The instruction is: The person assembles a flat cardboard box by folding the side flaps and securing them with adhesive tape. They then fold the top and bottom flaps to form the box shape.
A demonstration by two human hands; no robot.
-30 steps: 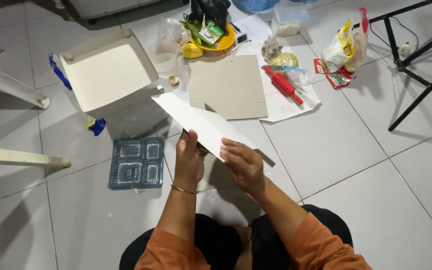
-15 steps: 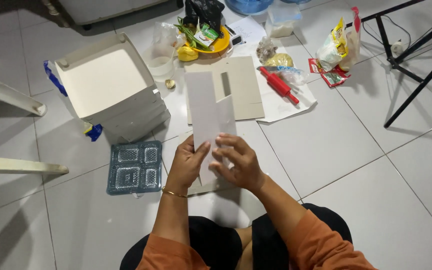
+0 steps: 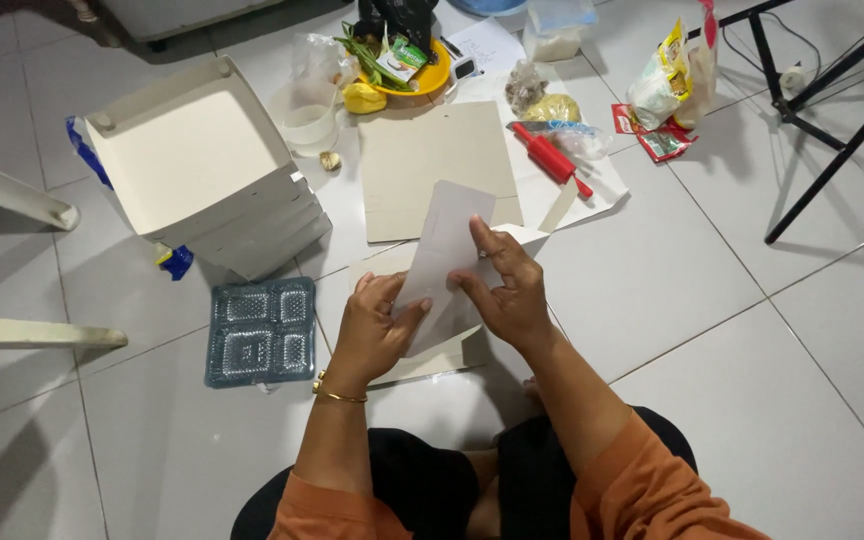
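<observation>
Basically, white tiled floor [image 3: 772, 330] carries everything; person sits on it, legs folded at the bottom of the view. Largest item: stack of open white cardboard boxes [image 3: 197, 165], upper left, tilted toward the camera. Next, flat brown cardboard sheet [image 3: 437, 165] at centre top, lying on white paper [image 3: 592, 195]. Black stand legs [image 3: 822, 130] at upper right. Clear sectioned plastic tray [image 3: 257, 330] lies flat just left of the hands, below the boxes. Folded white card blank [image 3: 447, 255] is held up in front of the person, over another flat blank [image 3: 432, 360] on the floor, upper end pointing away toward the brown sheet. Left hand [image 3: 372, 330] pinches the blank's lower left edge, grip closed on it, thumb on top. Right hand [image 3: 507, 290] clamps the right side, fingers spread over the face, grip also closed on the blank. Yellow plate [image 3: 427, 78] with greens sits at top centre. Red rolling pin [image 3: 550, 158] rests on the paper, right of the brown sheet. Snack packets [image 3: 667, 90] near the stand. Gold bracelet [image 3: 337, 395] on the left wrist.
</observation>
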